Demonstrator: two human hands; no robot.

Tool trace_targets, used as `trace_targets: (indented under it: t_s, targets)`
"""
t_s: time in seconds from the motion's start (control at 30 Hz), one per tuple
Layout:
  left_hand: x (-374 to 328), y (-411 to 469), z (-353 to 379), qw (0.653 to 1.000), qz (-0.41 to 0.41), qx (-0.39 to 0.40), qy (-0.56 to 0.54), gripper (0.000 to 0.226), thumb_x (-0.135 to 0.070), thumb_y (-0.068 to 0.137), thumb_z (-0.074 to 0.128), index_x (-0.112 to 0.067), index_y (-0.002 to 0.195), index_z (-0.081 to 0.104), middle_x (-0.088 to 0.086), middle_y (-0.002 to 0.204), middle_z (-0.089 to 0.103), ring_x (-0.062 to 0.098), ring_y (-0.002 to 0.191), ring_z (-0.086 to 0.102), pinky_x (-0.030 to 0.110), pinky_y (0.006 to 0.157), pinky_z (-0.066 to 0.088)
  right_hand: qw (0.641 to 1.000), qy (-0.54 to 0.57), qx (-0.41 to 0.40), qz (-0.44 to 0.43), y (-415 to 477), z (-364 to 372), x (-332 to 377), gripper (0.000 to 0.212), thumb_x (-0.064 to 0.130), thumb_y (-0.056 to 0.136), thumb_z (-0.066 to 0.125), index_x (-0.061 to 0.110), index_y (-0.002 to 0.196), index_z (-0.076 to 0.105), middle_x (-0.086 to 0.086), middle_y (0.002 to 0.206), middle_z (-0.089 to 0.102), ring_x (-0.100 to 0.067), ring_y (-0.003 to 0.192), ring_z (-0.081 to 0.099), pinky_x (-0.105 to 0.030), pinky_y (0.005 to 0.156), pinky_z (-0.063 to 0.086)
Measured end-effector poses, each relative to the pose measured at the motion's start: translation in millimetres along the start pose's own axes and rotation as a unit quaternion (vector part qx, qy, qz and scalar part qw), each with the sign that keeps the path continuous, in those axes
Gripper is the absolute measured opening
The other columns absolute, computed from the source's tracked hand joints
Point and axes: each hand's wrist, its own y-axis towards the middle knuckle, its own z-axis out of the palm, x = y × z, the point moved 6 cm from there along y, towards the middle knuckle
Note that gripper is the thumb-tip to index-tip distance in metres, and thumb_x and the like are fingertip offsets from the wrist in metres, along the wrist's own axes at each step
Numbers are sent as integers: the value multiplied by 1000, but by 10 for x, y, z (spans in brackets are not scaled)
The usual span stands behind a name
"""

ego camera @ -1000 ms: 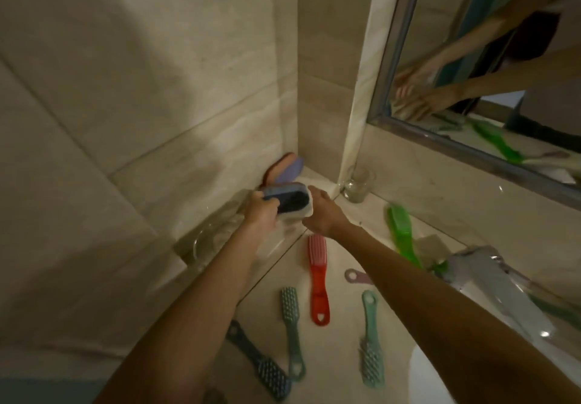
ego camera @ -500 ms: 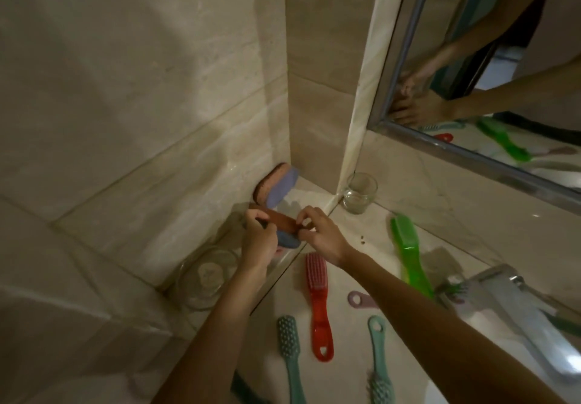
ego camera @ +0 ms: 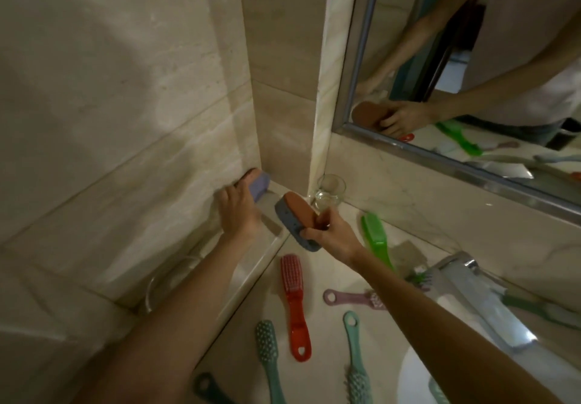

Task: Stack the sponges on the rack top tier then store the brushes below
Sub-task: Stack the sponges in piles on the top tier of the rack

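My right hand [ego camera: 333, 234] grips a blue sponge with a brown top [ego camera: 295, 218] and holds it tilted above the counter's back corner. My left hand [ego camera: 237, 212] reaches to a second sponge [ego camera: 259, 183], purple-blue with a pinkish side, which leans against the wall in the corner; my fingers touch it, and the grip is unclear. Several brushes lie on the counter below: a red one [ego camera: 294, 303], a bright green one [ego camera: 375, 240], a pink one [ego camera: 355, 298] and two teal ones [ego camera: 270, 359] [ego camera: 353, 356].
A small clear glass [ego camera: 330, 191] stands by the mirror frame. A glass bowl [ego camera: 166, 281] sits against the left wall, partly behind my left forearm. A chrome tap [ego camera: 478, 296] juts out at the right over the white basin [ego camera: 418, 381].
Both hands were on one sponge. Now the right hand alone holds it, lifted to the right, and the left hand has moved back to the sponge in the corner.
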Motion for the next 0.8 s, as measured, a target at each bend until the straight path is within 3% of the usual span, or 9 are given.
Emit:
trace_targets:
  t_s: [0.07,0.17,0.27,0.33,0.43,0.5,0.6,0.7,0.8]
  targets:
    - [22,31,58,998,4,-26,57,58,-19,83,61,-17,133,31,15,128,41,31,117,38,37,101,33,1000,-2,-5,3,-60,-61,-59,36,26,73,72,20,88,40,0,90,53,-22,86,56,-38,77,49]
    - [37,7,50,996,-19,-46,80,49,-25,81,64,-7,122,44,16,123,44,30,114,41,36,95,36,1000,-3,-14,-1,-158,-184,-62,48,25,72,73,18,106,40,-4,100,56,-24,91,59,-43,83,53]
    - [14,-128,-55,995,-54,-68,-44,43,-20,78,66,-2,115,52,19,122,45,34,113,42,38,93,37,998,-17,-48,-24,-288,-371,-3,72,27,71,73,17,130,33,-8,115,54,-26,99,58,-43,86,52]
    - [-72,-343,-231,980,-58,-114,-151,40,-13,74,68,1,108,53,21,119,47,34,109,43,38,89,37,995,-44,-87,-38,-436,-534,53,77,29,70,72,16,136,33,-8,122,50,-24,103,53,-38,87,49]
    - [-293,-754,-558,930,-52,-181,-316,41,-4,69,66,2,107,51,23,118,46,36,111,43,39,89,38,984,-62,-158,-55,-780,-859,143,72,29,71,71,14,134,38,-1,112,39,-19,98,47,-30,83,44]
    - [-519,-1031,-784,889,-30,-206,-408,42,0,69,64,1,107,48,21,116,46,35,109,46,38,87,44,975,-45,-206,-71,-1075,-1131,184,72,27,71,72,15,134,37,2,110,33,-19,101,47,-33,89,47]
    - [-992,-1494,-1100,842,37,-216,-493,45,3,67,66,1,108,48,21,112,52,30,99,53,7,74,37,953,-52,-280,-102,-1627,-1627,232,71,24,69,74,17,130,38,4,111,33,-16,99,46,-34,86,49]
    - [-1578,-2041,-1304,810,136,-186,-539,46,8,66,67,1,108,50,21,112,57,24,98,55,-6,70,37,929,-94,-341,-112,-2251,-2161,198,72,21,67,76,19,129,39,7,114,32,-10,99,41,-28,83,46]
    - [-2127,-2554,-1467,773,190,-147,-587,47,10,68,66,-1,111,50,18,117,55,21,107,55,7,80,47,898,-130,-409,-93,-2930,-2747,84,71,21,65,77,20,126,41,8,109,31,-9,95,40,-22,74,39]
